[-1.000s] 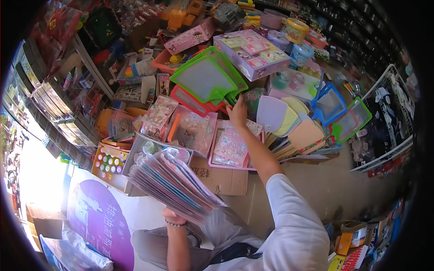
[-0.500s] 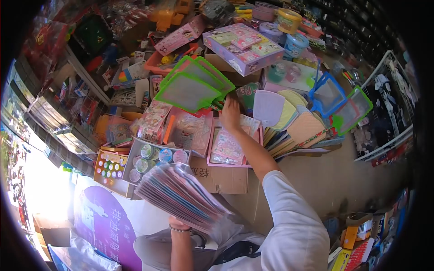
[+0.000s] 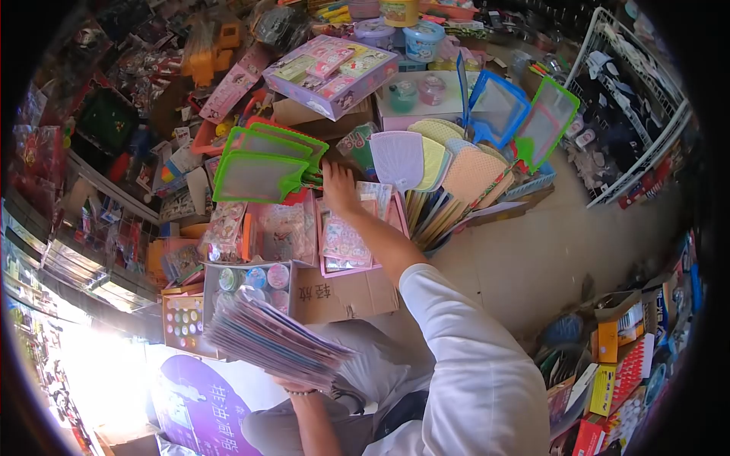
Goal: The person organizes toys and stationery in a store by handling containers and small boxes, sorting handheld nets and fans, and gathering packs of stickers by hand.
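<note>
A thick stack of thin, clear-wrapped packets is in my left hand, which grips it from below near my lap; the stack hides most of the fingers. My right hand reaches forward, its fingers curled around the handles of several green-edged fly swatters. Their mesh heads fan out to the left of the hand. Just below the right hand lies a pink tray with sticker-like packets in it. To the right stand pastel hand fans on thin sticks.
Blue and green fly swatters stand at the right. A purple boxed set sits behind. Round tubs fill a box at front left. A white wire rack borders the floor at right, with boxed goods lower right.
The view has turned, so most things sit further left. My right hand stays at the green fly swatters' handles. The packet stack in my left hand has tilted slightly.
</note>
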A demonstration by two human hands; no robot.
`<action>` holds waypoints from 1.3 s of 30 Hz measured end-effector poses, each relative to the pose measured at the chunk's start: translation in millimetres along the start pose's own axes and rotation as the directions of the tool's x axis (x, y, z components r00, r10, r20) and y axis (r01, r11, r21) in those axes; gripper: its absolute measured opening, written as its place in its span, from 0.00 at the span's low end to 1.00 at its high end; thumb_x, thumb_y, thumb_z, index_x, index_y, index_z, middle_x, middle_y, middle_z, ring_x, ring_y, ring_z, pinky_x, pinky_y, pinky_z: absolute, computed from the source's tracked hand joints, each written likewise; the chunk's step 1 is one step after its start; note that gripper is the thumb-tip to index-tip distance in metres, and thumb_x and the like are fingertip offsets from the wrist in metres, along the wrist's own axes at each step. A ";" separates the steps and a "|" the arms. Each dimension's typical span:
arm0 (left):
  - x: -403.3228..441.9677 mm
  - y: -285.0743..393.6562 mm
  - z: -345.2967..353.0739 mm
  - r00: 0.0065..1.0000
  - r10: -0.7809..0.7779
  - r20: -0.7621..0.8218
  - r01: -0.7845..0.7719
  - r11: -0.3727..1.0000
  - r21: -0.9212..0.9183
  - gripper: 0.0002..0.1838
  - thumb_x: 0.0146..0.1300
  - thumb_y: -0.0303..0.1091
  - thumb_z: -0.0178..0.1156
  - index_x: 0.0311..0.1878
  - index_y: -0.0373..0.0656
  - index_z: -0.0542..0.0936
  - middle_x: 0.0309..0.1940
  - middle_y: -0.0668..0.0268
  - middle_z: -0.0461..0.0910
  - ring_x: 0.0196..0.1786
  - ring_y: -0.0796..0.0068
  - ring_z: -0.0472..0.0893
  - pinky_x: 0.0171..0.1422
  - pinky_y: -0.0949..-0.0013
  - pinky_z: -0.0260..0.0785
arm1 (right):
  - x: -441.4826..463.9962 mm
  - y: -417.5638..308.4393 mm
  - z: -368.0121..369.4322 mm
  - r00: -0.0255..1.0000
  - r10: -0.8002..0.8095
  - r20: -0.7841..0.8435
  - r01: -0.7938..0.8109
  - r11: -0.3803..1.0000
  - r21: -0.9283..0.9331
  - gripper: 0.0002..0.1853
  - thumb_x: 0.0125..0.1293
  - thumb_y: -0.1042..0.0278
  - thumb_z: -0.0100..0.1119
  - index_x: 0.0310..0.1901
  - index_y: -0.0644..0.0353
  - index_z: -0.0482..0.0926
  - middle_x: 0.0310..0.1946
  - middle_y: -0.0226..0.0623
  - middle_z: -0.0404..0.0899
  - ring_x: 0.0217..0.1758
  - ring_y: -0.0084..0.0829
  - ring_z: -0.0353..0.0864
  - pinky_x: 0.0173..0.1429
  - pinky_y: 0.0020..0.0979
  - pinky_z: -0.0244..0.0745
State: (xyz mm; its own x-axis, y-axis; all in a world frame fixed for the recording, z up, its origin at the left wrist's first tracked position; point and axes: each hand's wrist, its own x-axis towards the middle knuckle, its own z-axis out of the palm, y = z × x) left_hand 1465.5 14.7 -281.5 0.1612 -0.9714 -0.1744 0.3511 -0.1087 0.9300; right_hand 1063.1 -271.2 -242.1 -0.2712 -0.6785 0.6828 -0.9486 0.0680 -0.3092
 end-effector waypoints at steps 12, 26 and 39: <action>-6.2 52.3 45.9 0.795 0.115 0.596 0.352 0.712 -0.607 0.26 0.74 0.38 0.57 0.70 0.36 0.76 0.67 0.53 0.80 0.65 0.51 0.82 0.69 0.49 0.80 | -0.3 -10.2 20.8 0.977 0.204 -0.054 -0.208 0.976 -0.070 0.35 0.54 0.71 0.71 0.65 0.54 0.71 0.44 0.42 0.80 0.47 0.47 0.83 0.51 0.47 0.78; -16.4 68.4 67.3 0.692 0.228 0.685 0.356 0.717 -0.599 0.39 0.54 0.29 0.71 0.73 0.38 0.75 0.67 0.53 0.80 0.66 0.49 0.82 0.70 0.48 0.80 | 17.8 4.6 8.1 0.975 0.222 -0.017 -0.222 0.975 -0.003 0.35 0.47 0.63 0.81 0.58 0.55 0.74 0.42 0.44 0.86 0.46 0.49 0.86 0.55 0.45 0.78; -19.7 59.9 73.0 0.937 0.247 0.248 -0.263 0.964 0.032 0.27 0.71 0.40 0.64 0.70 0.39 0.78 0.62 0.56 0.84 0.61 0.64 0.85 0.63 0.62 0.82 | 31.2 29.1 -41.5 0.962 0.222 -0.161 -0.220 0.975 0.031 0.31 0.46 0.63 0.81 0.50 0.59 0.74 0.40 0.49 0.85 0.43 0.55 0.84 0.50 0.51 0.75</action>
State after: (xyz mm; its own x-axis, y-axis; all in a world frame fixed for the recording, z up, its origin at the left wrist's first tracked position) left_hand 1416.1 11.9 -198.7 0.0093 -0.9892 0.1465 0.2665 0.1437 0.9531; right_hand 1020.3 -260.0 -202.4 -0.4975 -0.5197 0.6945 -0.8602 0.1924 -0.4722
